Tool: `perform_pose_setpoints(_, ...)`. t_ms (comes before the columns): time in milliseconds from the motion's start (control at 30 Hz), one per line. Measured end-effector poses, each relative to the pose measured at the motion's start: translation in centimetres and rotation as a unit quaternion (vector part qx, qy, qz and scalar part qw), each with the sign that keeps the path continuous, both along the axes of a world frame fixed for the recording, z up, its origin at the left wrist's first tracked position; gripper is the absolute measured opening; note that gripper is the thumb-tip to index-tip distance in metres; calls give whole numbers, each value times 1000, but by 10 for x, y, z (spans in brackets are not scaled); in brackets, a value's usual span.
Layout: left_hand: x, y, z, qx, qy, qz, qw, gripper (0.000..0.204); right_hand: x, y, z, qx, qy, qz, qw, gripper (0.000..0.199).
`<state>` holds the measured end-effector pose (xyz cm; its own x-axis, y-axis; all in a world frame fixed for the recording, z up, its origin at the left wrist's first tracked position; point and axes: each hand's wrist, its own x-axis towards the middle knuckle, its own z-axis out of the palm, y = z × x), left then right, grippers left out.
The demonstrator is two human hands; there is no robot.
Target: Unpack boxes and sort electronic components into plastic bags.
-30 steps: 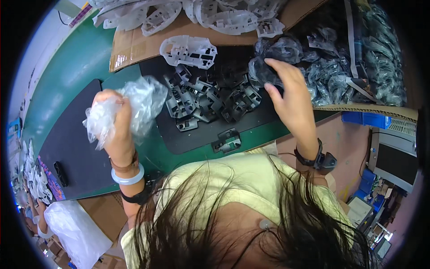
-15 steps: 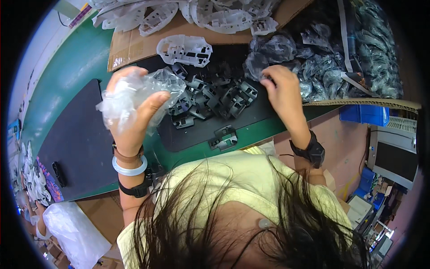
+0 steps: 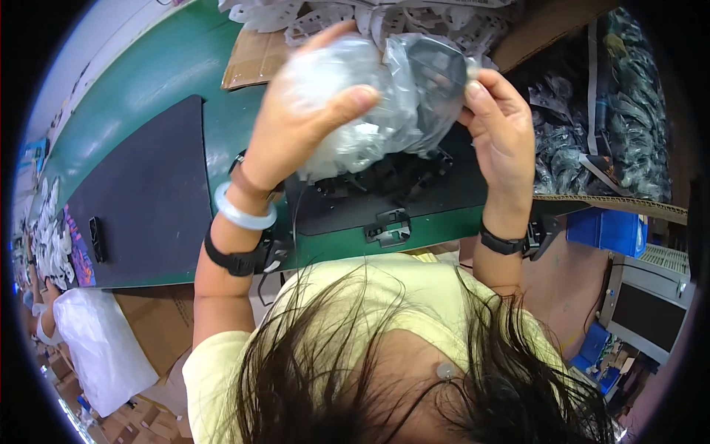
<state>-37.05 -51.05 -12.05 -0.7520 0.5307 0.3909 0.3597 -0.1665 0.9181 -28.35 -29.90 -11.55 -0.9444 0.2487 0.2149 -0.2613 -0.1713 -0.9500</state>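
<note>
My left hand (image 3: 285,129) is closed round a bunch of clear plastic bags (image 3: 351,144), its outline blurred by motion. With thumb and fingers my right hand (image 3: 503,129) pinches the edge of a clear plastic bag (image 3: 403,89) stretched between both hands. A dark rounded shape shows through that bag; whether it lies inside or behind, I cannot tell. Below the bags, a pile of black plastic parts (image 3: 421,176) lies on a dark mat, partly hidden. One separate black plastic part (image 3: 390,228) sits near the table's front edge.
White plastic shells (image 3: 318,26) are heaped on cardboard at the back. On the right stands an open cardboard box (image 3: 606,203) of bagged dark parts. A dark mat (image 3: 148,200) with a small black object (image 3: 97,239) covers the left side. A blue bin (image 3: 606,231) is beneath the box.
Both hands have moved up and closer together, to the right in the picture for the left one. The right hand now pinches a bag that spreads between them.
</note>
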Motion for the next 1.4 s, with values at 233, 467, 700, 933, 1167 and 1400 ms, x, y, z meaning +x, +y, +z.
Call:
perform_pose_setpoints(233, -1, -4, -14, -118, 27, 21, 992, 23, -9, -21, 0, 59, 73, -60, 994, 12)
perform_pose_setpoints(467, -2, -2, 17, -7, 10, 14, 1000, 27, -14, -14, 20, 285, 8, 70, 956, 11)
perform_pose_setpoints(700, -13, 4, -10, -109, 176, 35, 978, 20, 11, -19, -7, 236, 21, -69, 969, 42)
perform_pose_setpoints(933, 2, 5, -18, -32, -83, 77, 993, 14, 16, -31, -31, 306, 0, -192, 932, 4)
perform_pose_setpoints(1167, 3, -10, -8, -206, 144, 72, 965, 14, 5, -13, 4, 130, -46, -13, 990, 8)
perform_pose_setpoints(1400, 15, -20, 16, -196, 91, 60, 975, 16, 6, -10, 36, 151, 5, 16, 988, 10)
